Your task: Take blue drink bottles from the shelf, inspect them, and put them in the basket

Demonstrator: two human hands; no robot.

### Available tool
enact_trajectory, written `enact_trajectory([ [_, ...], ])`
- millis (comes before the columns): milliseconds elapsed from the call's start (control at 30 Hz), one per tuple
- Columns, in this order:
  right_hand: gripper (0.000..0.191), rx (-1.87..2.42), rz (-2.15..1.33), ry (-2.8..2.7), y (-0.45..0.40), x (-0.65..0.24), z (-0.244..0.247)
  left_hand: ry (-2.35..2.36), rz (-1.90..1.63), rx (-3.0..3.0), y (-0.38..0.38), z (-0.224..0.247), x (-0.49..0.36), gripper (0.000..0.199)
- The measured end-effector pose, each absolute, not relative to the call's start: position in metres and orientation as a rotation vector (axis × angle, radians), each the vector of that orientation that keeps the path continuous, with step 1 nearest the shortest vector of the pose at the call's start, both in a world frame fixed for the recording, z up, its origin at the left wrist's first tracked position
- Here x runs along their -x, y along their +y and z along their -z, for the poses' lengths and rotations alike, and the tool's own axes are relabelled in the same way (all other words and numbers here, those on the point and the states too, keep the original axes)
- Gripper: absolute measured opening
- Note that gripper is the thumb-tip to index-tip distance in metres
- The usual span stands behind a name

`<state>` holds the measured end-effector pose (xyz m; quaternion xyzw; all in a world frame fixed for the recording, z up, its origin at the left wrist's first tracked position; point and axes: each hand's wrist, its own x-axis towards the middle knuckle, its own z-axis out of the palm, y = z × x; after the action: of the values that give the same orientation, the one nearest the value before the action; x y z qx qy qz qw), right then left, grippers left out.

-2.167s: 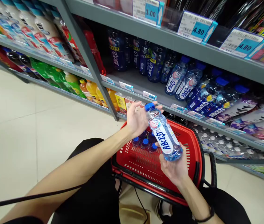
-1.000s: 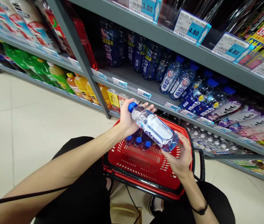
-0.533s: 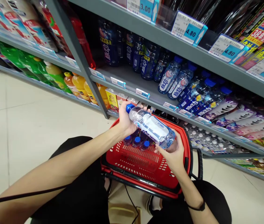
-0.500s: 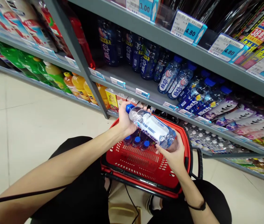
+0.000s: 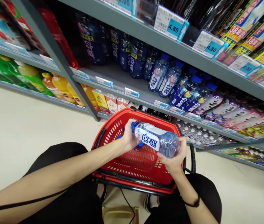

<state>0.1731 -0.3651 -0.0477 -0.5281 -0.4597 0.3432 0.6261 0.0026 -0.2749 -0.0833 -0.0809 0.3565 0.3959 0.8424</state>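
Observation:
A clear drink bottle (image 5: 156, 140) with a blue cap and a white label lies nearly level between my hands, above the red shopping basket (image 5: 143, 177). My left hand (image 5: 129, 137) is closed around its neck, just below the cap. Its base end rests in the grip of my right hand (image 5: 176, 155), thumb in front. Down in the basket are other blue-capped bottles (image 5: 139, 145), mostly hidden behind my left hand and the held bottle.
Ahead, the middle shelf (image 5: 132, 84) carries dark blue bottles (image 5: 137, 59) and clear blue-capped bottles (image 5: 168, 81). Juice bottles (image 5: 62, 85) and drink cartons (image 5: 110, 102) stand lower left. A black basket handle (image 5: 192, 158) sticks out at right. Beneath me is a small stool (image 5: 120, 214).
The bottle has been lowered slightly and turned in my hands, so its large label print now faces me. My view has shifted to the right.

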Motion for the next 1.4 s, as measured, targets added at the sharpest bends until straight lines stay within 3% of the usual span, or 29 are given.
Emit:
enact_trajectory([
  [267, 0.058, 1.238, -0.85, -1.088, -0.356, -0.189, 0.046, 0.968, -0.808, 0.151, -0.281, 0.077, -0.013, 0.032],
  [433, 0.05, 1.248, -1.165, -1.091, -0.351, -0.197, 0.041, 0.863, -1.059, 0.03, -0.256, 0.046, -0.001, 0.034],
  [533, 0.059, 1.289, -1.246, -1.228, -0.351, -0.196, 0.045, 0.799, -1.178, -0.095, -0.245, 0.029, 0.01, 0.043],
  [733, 0.065, 1.571, -0.891, -1.585, -0.356, -0.179, 0.073, 0.761, -1.147, -0.323, -0.248, 0.013, 0.027, 0.069],
  [867, 0.065, 1.469, -0.545, -1.638, -0.358, -0.176, 0.092, 0.726, -1.092, -0.435, -0.254, 0.01, 0.03, 0.073],
  [1000, 0.063, 1.375, -0.451, -1.667, -0.358, -0.182, 0.091, 0.686, -1.094, -0.447, -0.253, 0.009, 0.033, 0.069],
  [1167, 0.067, 1.479, -0.902, -1.472, -0.354, -0.183, 0.082, 0.675, -1.088, -0.556, -0.253, 0.008, 0.036, 0.063],
  [1300, 0.066, 1.232, -1.468, -1.142, -0.352, -0.179, 0.084, 0.597, -1.086, -0.718, -0.255, 0.011, 0.035, 0.049],
  [1400, 0.068, 1.056, -1.749, -0.949, -0.359, -0.171, 0.088, 0.517, -1.053, -0.859, -0.255, 0.014, 0.037, 0.052],
])
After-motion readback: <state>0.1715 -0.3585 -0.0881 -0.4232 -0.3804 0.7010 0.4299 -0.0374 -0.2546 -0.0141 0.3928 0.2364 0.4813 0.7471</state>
